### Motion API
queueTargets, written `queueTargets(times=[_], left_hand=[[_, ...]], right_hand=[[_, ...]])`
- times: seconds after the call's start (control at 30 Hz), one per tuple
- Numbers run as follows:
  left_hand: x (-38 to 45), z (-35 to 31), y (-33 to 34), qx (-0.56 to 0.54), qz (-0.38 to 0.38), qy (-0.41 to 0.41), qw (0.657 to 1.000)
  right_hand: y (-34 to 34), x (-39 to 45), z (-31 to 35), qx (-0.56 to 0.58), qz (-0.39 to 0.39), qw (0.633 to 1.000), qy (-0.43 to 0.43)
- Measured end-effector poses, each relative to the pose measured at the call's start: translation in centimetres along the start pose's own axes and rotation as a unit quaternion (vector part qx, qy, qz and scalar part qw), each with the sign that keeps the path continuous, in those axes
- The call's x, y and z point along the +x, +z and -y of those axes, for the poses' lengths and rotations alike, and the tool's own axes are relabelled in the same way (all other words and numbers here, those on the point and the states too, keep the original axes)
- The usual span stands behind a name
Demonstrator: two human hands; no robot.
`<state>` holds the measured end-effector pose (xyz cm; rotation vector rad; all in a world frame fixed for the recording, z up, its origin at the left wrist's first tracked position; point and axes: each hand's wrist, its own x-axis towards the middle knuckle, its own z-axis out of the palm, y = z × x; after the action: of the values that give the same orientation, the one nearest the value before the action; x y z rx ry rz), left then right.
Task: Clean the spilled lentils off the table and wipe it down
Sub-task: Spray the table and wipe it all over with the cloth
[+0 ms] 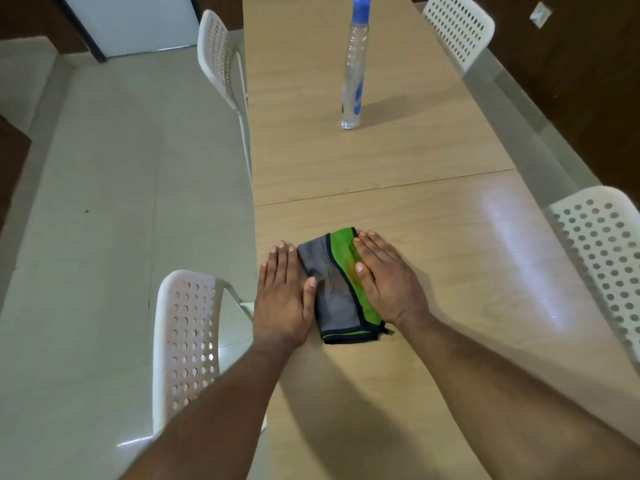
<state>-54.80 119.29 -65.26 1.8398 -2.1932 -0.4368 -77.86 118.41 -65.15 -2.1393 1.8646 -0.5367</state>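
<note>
— Cloth (pixel 341 289), folded, grey and green with dark edging, lies flat on the bench (pixel 433 237) near its left edge, just this side of the seam that crosses the wooden top.

— And the hands?

— Both flat, palms down. The left hand (pixel 284 296) rests on the bench just beside the cloth's grey side, fingers straight, with the thumb lying on the grey fabric. The right hand (pixel 384 282) presses on the green side, fingers straight and together, thumb laid on the green panel.

— So what is the grip on either side?

— Released on both: no finger curls round the cloth or pinches it. The hands only press and touch.

— Any lentils?

— I can see none on the part of the bench that shows; the surface has a pale sheen to the right of the right hand.

— What else stands on the bench?

— A clear spray bottle (pixel 353 71) with a blue top, upright, well apart from the cloth, beyond the seam and roughly in the middle of the far panel.

— Around the bench?

— White perforated chairs: one (pixel 188 341) close at the left beside the left forearm, one (pixel 218 60) farther up the left side, one (pixel 602 251) at the right edge, and one (pixel 457 26) at the far right. Pale floor tiles lie to the left.
</note>
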Motion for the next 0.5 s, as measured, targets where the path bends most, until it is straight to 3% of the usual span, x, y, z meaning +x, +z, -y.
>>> queueTargets(times=[0.2,0.5], left_hand=[[0.5,-6.1,0.0,-0.02,0.009,0.035,0.999],[1.4,-8.5,3.2,0.109,0.003,0.033,0.993]], right_hand=[[-0.1,-0.1,0.2,-0.015,0.011,1.0,0.007],[-0.2,0.0,0.0,0.017,-0.016,1.0,0.002]])
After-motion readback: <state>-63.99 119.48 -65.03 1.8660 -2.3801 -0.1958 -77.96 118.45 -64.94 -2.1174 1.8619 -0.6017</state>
